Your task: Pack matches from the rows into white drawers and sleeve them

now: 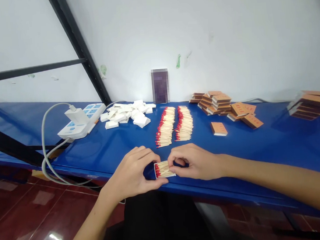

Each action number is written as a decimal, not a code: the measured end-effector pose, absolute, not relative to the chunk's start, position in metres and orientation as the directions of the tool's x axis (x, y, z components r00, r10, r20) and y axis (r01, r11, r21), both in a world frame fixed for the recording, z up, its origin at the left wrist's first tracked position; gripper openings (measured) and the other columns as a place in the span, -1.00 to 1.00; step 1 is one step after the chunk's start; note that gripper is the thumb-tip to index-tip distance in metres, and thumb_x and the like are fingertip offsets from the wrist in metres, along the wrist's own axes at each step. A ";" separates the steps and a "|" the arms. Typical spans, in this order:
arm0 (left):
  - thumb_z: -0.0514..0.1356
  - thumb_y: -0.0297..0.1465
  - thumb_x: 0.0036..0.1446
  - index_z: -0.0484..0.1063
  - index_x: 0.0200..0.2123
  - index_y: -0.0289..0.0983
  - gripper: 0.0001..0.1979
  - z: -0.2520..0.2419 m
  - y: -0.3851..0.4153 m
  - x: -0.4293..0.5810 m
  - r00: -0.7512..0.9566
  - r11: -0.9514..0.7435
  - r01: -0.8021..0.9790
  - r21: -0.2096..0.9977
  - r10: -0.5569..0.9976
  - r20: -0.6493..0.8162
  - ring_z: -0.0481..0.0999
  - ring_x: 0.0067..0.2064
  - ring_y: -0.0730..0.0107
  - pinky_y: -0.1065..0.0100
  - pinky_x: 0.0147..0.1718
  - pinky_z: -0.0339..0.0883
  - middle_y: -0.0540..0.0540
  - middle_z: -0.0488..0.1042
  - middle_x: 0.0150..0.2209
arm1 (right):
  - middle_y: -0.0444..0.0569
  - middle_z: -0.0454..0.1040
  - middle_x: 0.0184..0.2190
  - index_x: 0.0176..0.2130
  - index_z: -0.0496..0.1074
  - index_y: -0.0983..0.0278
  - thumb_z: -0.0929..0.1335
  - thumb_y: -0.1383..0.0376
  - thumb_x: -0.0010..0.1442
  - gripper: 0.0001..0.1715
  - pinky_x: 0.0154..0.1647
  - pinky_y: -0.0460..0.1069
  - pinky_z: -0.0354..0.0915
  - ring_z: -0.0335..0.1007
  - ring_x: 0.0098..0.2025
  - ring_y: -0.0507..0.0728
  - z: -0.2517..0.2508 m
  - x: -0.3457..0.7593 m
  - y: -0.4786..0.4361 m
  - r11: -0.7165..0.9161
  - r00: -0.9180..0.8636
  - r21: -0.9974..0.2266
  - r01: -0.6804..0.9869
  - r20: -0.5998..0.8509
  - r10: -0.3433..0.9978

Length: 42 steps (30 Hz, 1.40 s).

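Observation:
A small white matchbox tray (155, 172) lies near the front edge of the blue table, filled with red-tipped matches (162, 169). My left hand (136, 171) grips the tray, thumb along the near side and fingers on the far side. At the tray's right end, the thumb and index finger of my right hand (189, 162) are pinched together over the match ends; whether a match is between them is hidden. Beyond my hands lie two long rows of loose matches, a left row (166, 127) and a right row (184, 123), red heads to the left.
White trays (126, 111) are heaped at the back left, beside a power strip (82, 120) with a cable. Orange matchbox covers (216, 102) are piled at the right, with a stack (310, 104) farther right. A pixelated dark rectangle (160, 86) stands against the wall.

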<state>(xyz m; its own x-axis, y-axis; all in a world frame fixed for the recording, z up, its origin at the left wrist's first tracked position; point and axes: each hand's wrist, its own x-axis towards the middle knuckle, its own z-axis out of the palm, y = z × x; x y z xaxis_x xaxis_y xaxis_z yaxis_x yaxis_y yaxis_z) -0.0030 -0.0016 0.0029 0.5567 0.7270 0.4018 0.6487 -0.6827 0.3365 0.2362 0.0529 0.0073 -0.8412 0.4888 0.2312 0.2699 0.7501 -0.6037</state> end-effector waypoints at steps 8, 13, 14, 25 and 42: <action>0.33 -0.34 0.17 0.40 -0.25 -0.21 -0.84 0.001 -0.004 -0.005 0.589 -0.722 0.593 0.357 0.691 0.419 0.51 -0.19 0.27 0.22 -0.15 0.25 -0.02 0.57 -0.22 | -0.30 0.19 -0.61 -0.36 0.45 0.26 0.41 0.32 0.19 -0.92 -0.49 -0.14 0.04 0.12 -0.55 -0.07 0.014 0.229 0.043 0.639 -0.784 -0.664 0.388 0.127 0.608; 0.26 -0.46 0.14 0.40 -0.18 -0.20 -0.83 0.003 -0.005 -0.005 0.599 -0.720 0.578 0.383 0.694 0.400 0.51 -0.13 0.26 0.19 -0.08 0.27 -0.04 0.58 -0.11 | -0.30 0.13 -0.63 -0.40 0.47 0.26 0.42 0.30 0.19 -0.88 -0.49 -0.13 0.02 0.07 -0.56 -0.07 0.008 0.226 0.038 0.623 -0.719 -0.669 0.405 0.187 0.669; 0.26 -0.46 0.15 0.40 -0.18 -0.20 -0.84 0.003 -0.005 -0.005 0.597 -0.717 0.579 0.388 0.697 0.397 0.51 -0.13 0.26 0.19 -0.08 0.27 -0.04 0.58 -0.11 | -0.30 0.12 -0.63 -0.40 0.47 0.26 0.43 0.29 0.18 -0.88 -0.49 -0.13 0.02 0.07 -0.55 -0.07 0.007 0.226 0.038 0.631 -0.718 -0.663 0.404 0.197 0.667; 0.26 -0.36 0.22 0.44 -0.23 -0.20 -0.93 0.007 -0.005 -0.004 0.586 -0.683 0.599 0.419 0.730 0.352 0.50 -0.12 0.24 0.19 -0.07 0.29 -0.04 0.58 -0.15 | -0.28 0.13 -0.61 -0.38 0.44 0.27 0.36 0.32 0.24 -0.87 -0.49 -0.11 0.02 0.06 -0.55 -0.05 0.007 0.229 0.039 0.655 -0.741 -0.675 0.340 0.237 0.628; 0.19 -0.39 0.26 0.39 -0.24 -0.20 -0.98 0.010 -0.006 -0.005 0.535 -0.621 0.616 0.484 0.781 0.322 0.48 -0.14 0.23 0.21 -0.07 0.32 -0.06 0.54 -0.20 | -0.32 0.10 -0.57 -0.28 0.33 0.23 0.34 0.43 0.12 -0.87 -0.49 -0.11 0.02 0.02 -0.55 -0.05 0.010 0.231 0.038 0.668 -0.777 -0.673 0.316 0.220 0.590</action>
